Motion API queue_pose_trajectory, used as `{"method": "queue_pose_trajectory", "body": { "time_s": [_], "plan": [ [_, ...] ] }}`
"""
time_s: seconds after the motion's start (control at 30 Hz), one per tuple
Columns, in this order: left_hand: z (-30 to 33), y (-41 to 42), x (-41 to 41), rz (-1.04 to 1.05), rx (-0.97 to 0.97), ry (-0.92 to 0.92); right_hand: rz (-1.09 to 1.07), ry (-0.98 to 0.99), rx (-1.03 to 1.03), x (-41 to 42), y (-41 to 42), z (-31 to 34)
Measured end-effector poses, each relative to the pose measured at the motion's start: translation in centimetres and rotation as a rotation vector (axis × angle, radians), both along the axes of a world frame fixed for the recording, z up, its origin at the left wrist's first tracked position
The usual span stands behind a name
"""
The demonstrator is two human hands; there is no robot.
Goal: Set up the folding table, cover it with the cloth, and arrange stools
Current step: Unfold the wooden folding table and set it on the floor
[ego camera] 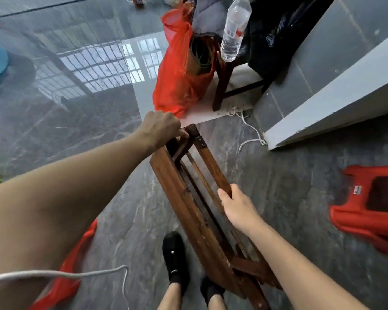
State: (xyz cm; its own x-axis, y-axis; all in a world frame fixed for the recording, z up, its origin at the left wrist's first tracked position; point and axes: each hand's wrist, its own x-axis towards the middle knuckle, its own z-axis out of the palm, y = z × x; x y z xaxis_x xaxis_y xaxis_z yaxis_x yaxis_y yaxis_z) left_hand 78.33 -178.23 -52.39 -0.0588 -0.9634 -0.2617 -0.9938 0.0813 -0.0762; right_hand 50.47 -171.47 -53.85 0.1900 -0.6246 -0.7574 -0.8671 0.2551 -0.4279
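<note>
Glossy grey marble floor (94,90) mirrors a barred window. Near: black shoes (174,258), white rope (61,274), red cloth (72,271) partly behind left arm. Folded wooden table frame (195,198) tilts above floor; its foot is cut off. Right hand (238,204) grasps a slat, left hand (161,128) clenches the top end. Right: red stool (372,204), blurred. Far: red bag (179,70), water bottle (234,30) probably on a dark stool (224,81).

Folded table frame (202,198) centre; plastic bag (179,70) far behind it, bottle (233,30) on chair (229,77) right of bag; stool (372,204) right.
</note>
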Motion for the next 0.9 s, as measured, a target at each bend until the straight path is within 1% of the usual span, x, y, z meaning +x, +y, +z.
{"method": "queue_pose_trajectory", "body": {
  "time_s": [0.07,0.2,0.43,0.5,0.6,0.67,0.7,0.77,0.9],
  "plan": [
    [-0.2,0.3,0.4,0.029,-0.007,0.017,0.019,-0.025,0.02,0.0,0.3,-0.5],
    [-0.3,1.3,1.2,0.085,0.012,0.024,0.108,-0.05,-0.017,0.2,1.1,-1.1],
    [-0.6,2.4,2.0,0.084,0.027,-0.042,0.226,-0.07,-0.092,0.0,2.2,-1.7],
    [-0.7,3.0,2.2,0.112,0.028,-0.029,0.145,-0.135,-0.015,0.2,2.8,-1.7],
    [-0.7,3.6,2.4,0.129,0.019,-0.006,-0.158,-0.195,0.176,0.6,2.5,-2.4],
    [-0.5,4.2,2.8,0.147,0.018,0.028,-0.266,-0.196,0.258,0.6,1.8,-3.4],
    [-0.5,4.5,3.0,0.162,0.013,0.049,-0.227,-0.168,0.24,0.4,1.4,-4.1],
    [-0.7,5.2,3.3,0.177,-0.005,0.072,-0.038,-0.055,0.134,0.2,1.2,-5.7],
    [-0.9,6.1,3.6,0.193,-0.022,0.097,0.26,0.077,0.107,1.4,1.1,-7.5]
  ]
}}
